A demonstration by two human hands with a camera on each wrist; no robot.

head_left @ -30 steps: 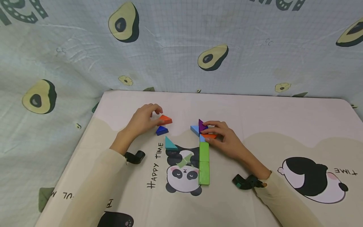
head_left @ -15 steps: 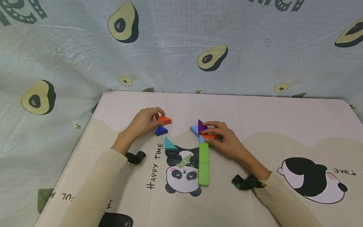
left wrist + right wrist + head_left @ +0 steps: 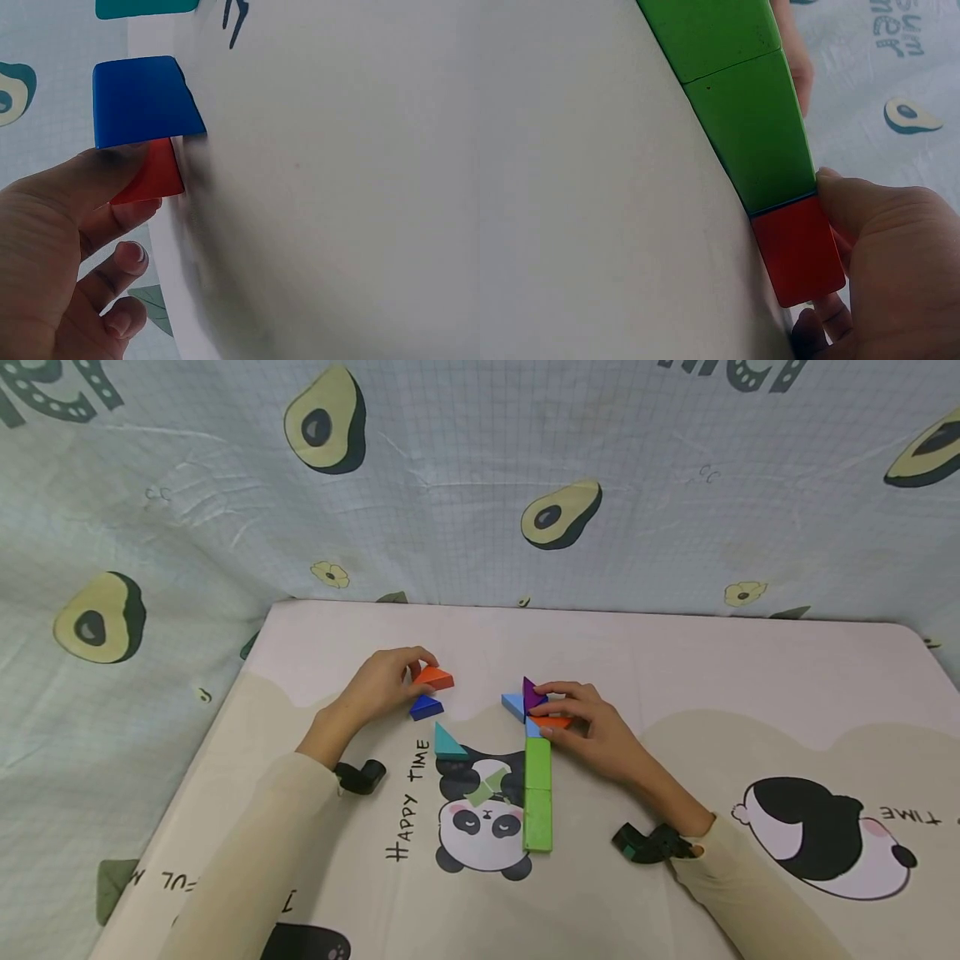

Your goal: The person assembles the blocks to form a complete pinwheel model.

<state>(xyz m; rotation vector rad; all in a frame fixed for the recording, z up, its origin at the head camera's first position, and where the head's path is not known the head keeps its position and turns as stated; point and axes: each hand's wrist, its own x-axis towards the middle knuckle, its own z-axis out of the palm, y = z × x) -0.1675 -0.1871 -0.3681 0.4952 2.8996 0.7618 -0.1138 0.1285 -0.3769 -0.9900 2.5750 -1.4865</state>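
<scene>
In the head view my left hand (image 3: pixel 384 687) pinches an orange triangular block (image 3: pixel 435 677) between thumb and fingers; the left wrist view shows it as a red face (image 3: pixel 159 174) partly behind the thumb. A dark blue triangular block (image 3: pixel 427 707) lies just in front of it. My right hand (image 3: pixel 592 727) holds a second orange triangular block (image 3: pixel 551 722) between thumb and fingers, with a fingertip on an upright purple triangular block (image 3: pixel 532 696). Light blue triangular blocks (image 3: pixel 513 705) sit against these. Two green blocks (image 3: pixel 537 793) run in line toward me.
A teal triangular block (image 3: pixel 448 743) lies between the hands, at the corner of a printed panda (image 3: pixel 480 835). The table's far edge runs behind the blocks, with an avocado-print cloth (image 3: pixel 450 527) beyond. Black camera mounts (image 3: pixel 360 777) sit at both wrists.
The left index finger has come down and closed in on the orange block, and the hand has shifted slightly toward me. The right hand and its blocks stay essentially in place.
</scene>
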